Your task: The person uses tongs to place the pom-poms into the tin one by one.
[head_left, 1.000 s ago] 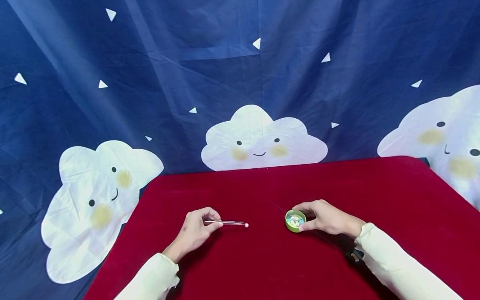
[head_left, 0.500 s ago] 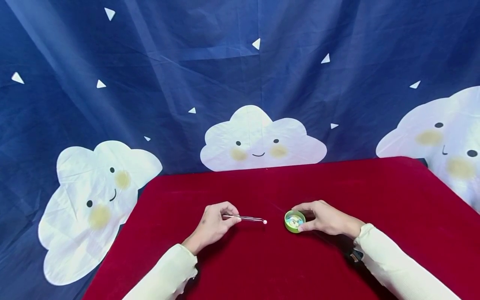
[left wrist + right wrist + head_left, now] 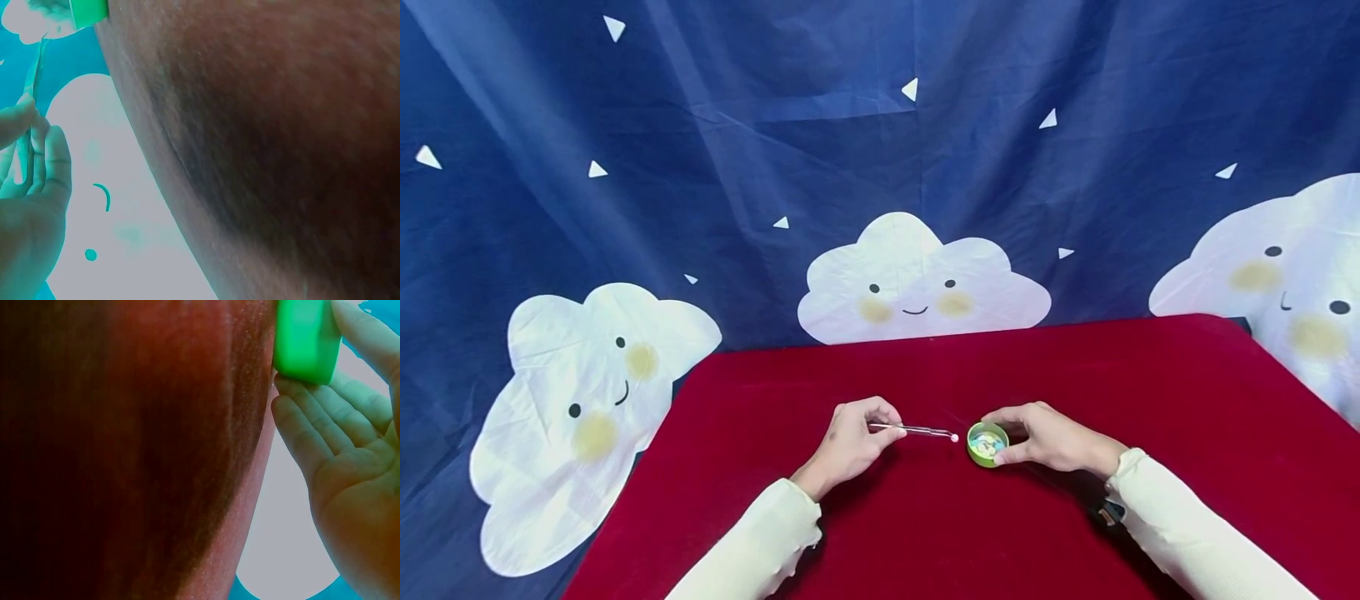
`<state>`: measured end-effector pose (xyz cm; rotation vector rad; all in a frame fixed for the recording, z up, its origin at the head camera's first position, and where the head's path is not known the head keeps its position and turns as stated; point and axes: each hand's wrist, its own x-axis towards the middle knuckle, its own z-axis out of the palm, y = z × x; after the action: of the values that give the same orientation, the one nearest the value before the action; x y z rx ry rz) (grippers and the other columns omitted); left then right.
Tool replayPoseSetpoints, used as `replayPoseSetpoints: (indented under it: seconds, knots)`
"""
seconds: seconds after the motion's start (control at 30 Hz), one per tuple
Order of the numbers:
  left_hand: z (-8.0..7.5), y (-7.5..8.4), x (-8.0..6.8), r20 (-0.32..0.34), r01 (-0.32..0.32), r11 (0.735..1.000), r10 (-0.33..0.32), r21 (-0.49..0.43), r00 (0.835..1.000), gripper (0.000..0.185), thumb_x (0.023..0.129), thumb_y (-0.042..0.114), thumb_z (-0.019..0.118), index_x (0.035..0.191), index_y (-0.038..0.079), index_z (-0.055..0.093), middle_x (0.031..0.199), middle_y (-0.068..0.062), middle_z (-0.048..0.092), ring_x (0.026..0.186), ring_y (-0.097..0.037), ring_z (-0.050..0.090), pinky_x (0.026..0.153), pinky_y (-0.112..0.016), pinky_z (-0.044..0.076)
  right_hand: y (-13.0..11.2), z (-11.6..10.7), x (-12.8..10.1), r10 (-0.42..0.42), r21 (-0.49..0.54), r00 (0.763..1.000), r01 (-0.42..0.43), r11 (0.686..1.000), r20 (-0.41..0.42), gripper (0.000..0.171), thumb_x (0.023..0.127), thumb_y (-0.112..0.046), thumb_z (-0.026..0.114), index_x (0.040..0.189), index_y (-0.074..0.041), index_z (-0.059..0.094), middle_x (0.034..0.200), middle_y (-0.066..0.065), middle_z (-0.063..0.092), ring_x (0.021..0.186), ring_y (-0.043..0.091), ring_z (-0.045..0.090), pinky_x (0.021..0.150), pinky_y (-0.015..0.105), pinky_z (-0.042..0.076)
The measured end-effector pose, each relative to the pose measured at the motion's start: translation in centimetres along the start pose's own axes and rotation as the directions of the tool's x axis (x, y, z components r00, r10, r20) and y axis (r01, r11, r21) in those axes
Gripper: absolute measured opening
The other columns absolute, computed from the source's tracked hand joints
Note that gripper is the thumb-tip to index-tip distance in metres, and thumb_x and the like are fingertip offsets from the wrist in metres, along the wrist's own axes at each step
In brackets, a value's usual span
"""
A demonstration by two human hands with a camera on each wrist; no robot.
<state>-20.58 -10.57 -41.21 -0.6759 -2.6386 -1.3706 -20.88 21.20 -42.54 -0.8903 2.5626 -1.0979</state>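
Red tabletop (image 3: 1150, 400), against a blue cloud-print backdrop (image 3: 700, 167). Left hand (image 3: 852, 442): fingers curled, pinching thin metal tweezers (image 3: 912, 430) whose tips, pointing to 3 o'clock, carry a small white bead (image 3: 954, 437) just beside a green cap (image 3: 987, 442). Right hand (image 3: 1048, 435): thumb and fingers curled round the cap, which rests on the tabletop at its 9 o'clock and holds small pale pieces.

I see the cap (image 3: 987, 442) on the table (image 3: 1075, 367), near its front-centre, w/ small bits lying in it. My right hand (image 3: 1048, 435) sits at its right side, tweezers (image 3: 917, 431) just left of it, tip nearly touching, left hand (image 3: 856, 433) further left. Backdrop (image 3: 850, 167) hangs behind.
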Motion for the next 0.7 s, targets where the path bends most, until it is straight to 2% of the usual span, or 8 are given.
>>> replayPoseSetpoints:
  seconds: [0.13, 0.37, 0.7]
  knots:
    - [0.6, 0.1, 0.3, 0.002, 0.009, 1.000, -0.009, 0.002, 1.000, 0.014, 0.082, 0.009, 0.082, 0.086, 0.017, 0.071, 0.077, 0.010, 0.070, 0.071, -0.005, 0.062, 0.069, -0.024, 0.052, 0.0, 0.0, 0.1, 0.000, 0.007, 1.000, 0.000, 1.000, 0.004, 0.054, 0.084, -0.026, 0.082, 0.129, -0.001, 0.063, 0.118, 0.004, 0.068, 0.104, 0.019, 0.066, 0.089, 0.035, 0.054]
    - [1.5, 0.6, 0.9, 0.021, -0.018, 1.000, 0.018, 0.016, 1.000, 0.014, 0.082, 0.010, 0.082, 0.086, 0.016, 0.070, 0.079, 0.010, 0.070, 0.073, -0.005, 0.062, 0.070, -0.024, 0.052, 0.0, -0.1, 0.1, -0.012, -0.020, 1.000, 0.012, 1.000, 0.000, 0.051, 0.084, -0.027, 0.082, 0.127, -0.004, 0.065, 0.116, 0.000, 0.069, 0.104, 0.018, 0.065, 0.089, 0.034, 0.054]
    - [2.1, 1.0, 1.3, 0.062, -0.061, 0.995, 0.056, 0.081, 0.997, 0.015, 0.084, 0.009, 0.081, 0.085, 0.018, 0.069, 0.078, 0.015, 0.068, 0.077, -0.004, 0.062, 0.076, -0.027, 0.049, 0.0, -0.1, 0.1, -0.002, -0.018, 1.000, 0.002, 1.000, -0.003, 0.052, 0.084, -0.026, 0.082, 0.127, -0.002, 0.065, 0.115, 0.001, 0.069, 0.103, 0.017, 0.065, 0.089, 0.033, 0.053]
